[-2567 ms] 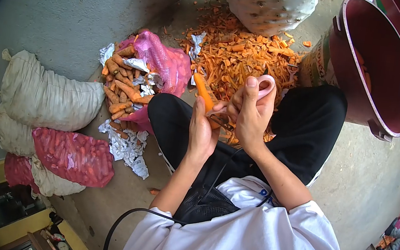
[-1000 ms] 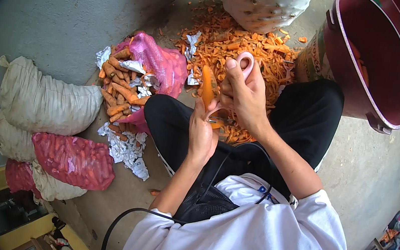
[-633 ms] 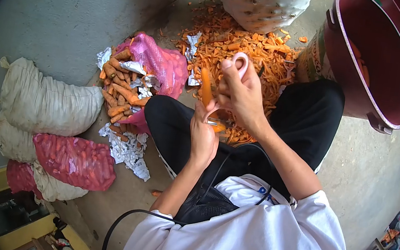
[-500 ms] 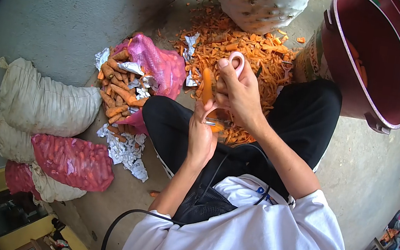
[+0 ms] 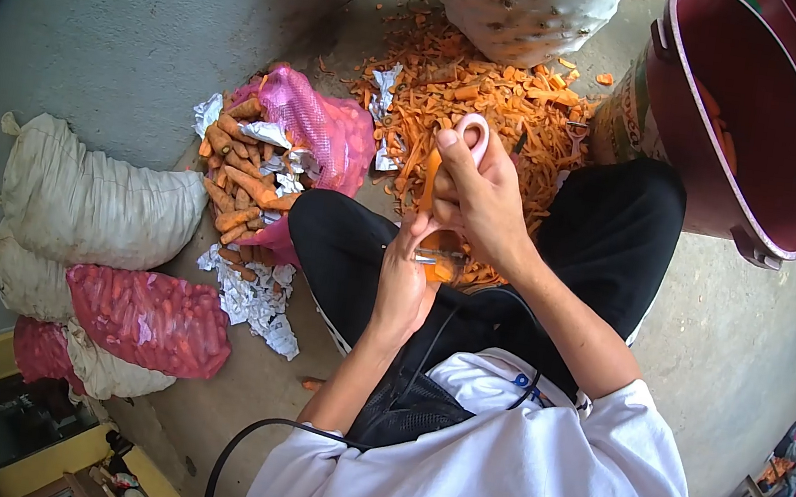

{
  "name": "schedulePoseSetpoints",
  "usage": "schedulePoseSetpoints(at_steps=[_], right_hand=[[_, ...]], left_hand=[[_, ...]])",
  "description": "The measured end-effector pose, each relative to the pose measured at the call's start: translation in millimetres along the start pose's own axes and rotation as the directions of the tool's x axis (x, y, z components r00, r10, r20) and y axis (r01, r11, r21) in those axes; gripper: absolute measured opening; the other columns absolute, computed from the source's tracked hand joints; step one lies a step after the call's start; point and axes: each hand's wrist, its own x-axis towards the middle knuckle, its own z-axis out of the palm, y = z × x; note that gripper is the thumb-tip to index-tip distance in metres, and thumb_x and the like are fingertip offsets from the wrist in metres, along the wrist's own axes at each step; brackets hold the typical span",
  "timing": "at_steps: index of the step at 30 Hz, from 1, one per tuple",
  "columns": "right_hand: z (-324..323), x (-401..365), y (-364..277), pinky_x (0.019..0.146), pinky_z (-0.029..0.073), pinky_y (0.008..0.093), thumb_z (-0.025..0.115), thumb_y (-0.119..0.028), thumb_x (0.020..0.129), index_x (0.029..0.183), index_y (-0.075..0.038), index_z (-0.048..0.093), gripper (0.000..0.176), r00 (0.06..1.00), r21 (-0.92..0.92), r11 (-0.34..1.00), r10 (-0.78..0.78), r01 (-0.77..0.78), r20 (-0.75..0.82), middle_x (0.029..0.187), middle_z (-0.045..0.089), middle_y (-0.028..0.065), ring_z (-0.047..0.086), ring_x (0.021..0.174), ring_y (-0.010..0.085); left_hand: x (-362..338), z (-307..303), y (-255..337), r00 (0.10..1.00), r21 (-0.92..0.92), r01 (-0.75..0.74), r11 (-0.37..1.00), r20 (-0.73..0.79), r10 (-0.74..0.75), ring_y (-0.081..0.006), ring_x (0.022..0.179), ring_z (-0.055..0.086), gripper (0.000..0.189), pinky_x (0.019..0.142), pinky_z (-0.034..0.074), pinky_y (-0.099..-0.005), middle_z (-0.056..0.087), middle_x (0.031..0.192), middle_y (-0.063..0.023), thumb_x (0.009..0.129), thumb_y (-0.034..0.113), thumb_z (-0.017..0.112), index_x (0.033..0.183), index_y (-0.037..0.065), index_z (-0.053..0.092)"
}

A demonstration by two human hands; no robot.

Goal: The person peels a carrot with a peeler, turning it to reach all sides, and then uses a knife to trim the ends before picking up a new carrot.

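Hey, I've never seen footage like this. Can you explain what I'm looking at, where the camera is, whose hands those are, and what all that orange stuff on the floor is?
There is no machine here. A person sits on a concrete floor and works with bare hands. Every picture comes from one camera worn on that person's head, looking down, so you see their own arms and lap from above. The dark round border is the edge of the wide lens.

The left hand grips a carrot, holding it upright. The right hand holds a pink-handled tool, apparently a peeler, against it.

Beyond the knees lies a heap of orange peelings. To the left, an open pink net sack spills unpeeled carrots next to filled sacks. A dark red bucket stands at the right.
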Motion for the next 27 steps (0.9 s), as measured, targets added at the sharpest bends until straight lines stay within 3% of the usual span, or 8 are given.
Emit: schedulePoseSetpoints(at_steps=[2,4,8,12,18,21,24,27], right_hand=[[-9,25,1,0.037,0.041,0.0228,0.053,-0.023,0.093,0.096,-0.009,0.037,0.022,0.973,-0.170,0.963,-0.224,0.211,-0.063,0.066,0.042,0.0003,0.042,0.045,0.0068],[-42,87,19,0.040,0.050,0.0276,0.052,-0.023,0.093,0.099,-0.006,0.036,0.024,0.967,-0.082,0.969,-0.238,0.231,-0.094,0.068,0.045,0.0029,0.048,0.046,0.0104],[-64,156,27,0.040,0.051,0.0301,0.049,-0.023,0.094,0.098,-0.002,0.033,0.026,0.887,-0.363,0.882,-0.399,0.302,-0.233,0.068,0.046,0.0052,0.051,0.046,0.0135],[-40,134,13,0.040,0.052,0.0305,0.049,-0.022,0.094,0.096,-0.004,0.032,0.024,0.934,-0.225,0.913,-0.356,0.341,-0.032,0.065,0.045,0.0054,0.052,0.046,0.0146],[-2,25,-14,0.051,0.055,0.0321,0.047,-0.024,0.096,0.089,-0.014,0.033,0.018,0.985,0.097,0.981,-0.168,0.170,-0.036,0.058,0.029,-0.0047,0.029,0.043,0.0040],[4,-3,-8,0.042,0.045,0.0229,0.046,-0.024,0.097,0.088,-0.015,0.033,0.018,0.977,0.128,0.970,-0.194,0.205,-0.092,0.058,0.029,-0.0041,0.026,0.042,0.0045],[15,-18,-2,0.036,0.031,0.0197,0.046,-0.024,0.097,0.088,-0.015,0.033,0.018,0.964,0.134,0.962,-0.216,0.238,-0.157,0.058,0.030,-0.0034,0.026,0.043,0.0043],[13,-18,6,0.035,0.031,0.0190,0.045,-0.024,0.098,0.088,-0.015,0.032,0.019,0.959,0.150,0.955,-0.232,0.256,-0.161,0.058,0.030,-0.0033,0.025,0.042,0.0043]], left_hand=[[-11,-4,-7,0.989,-0.036,0.093,0.995,0.118,-0.088,-0.0179,0.071,0.059,0.040,0.060,0.049,-0.0325,0.059,0.089,-0.0106,0.099,0.037,0.033,0.110,0.003,0.049],[-21,7,-8,0.990,0.013,0.120,0.993,0.078,-0.120,-0.0179,0.069,0.058,0.047,0.060,0.048,-0.0320,0.058,0.086,-0.0110,0.099,0.042,0.031,0.115,0.001,0.048],[-12,9,7,0.989,0.016,0.091,0.996,0.117,-0.093,-0.0176,0.077,0.057,0.055,0.063,0.049,-0.0318,0.056,0.092,-0.0108,0.099,0.044,0.029,0.128,-0.001,0.042],[-1,4,13,0.992,0.138,0.027,0.990,0.119,-0.043,-0.0183,0.081,0.058,0.050,0.069,0.051,-0.0332,0.055,0.098,-0.0093,0.099,0.039,0.034,0.127,-0.001,0.043],[27,-14,12,0.996,-0.199,0.083,0.976,0.001,-0.085,-0.0152,0.088,0.056,0.040,0.081,0.047,-0.0375,0.059,0.103,-0.0062,0.099,0.036,0.034,0.120,0.006,0.050],[26,7,21,0.996,-0.138,0.008,0.990,-0.092,-0.021,-0.0145,0.089,0.054,0.041,0.080,0.046,-0.0349,0.056,0.092,-0.0031,0.100,0.038,0.029,0.114,0.008,0.052],[28,-3,13,0.999,-0.221,-0.045,0.974,-0.035,0.039,-0.0164,0.100,0.054,0.044,0.085,0.044,-0.0346,0.057,0.106,-0.0057,0.100,0.043,0.028,0.117,0.008,0.047],[28,-6,10,0.997,-0.255,-0.071,0.964,-0.032,0.065,-0.0175,0.097,0.054,0.044,0.086,0.043,-0.0354,0.056,0.104,-0.0066,0.100,0.042,0.027,0.117,0.007,0.046]])
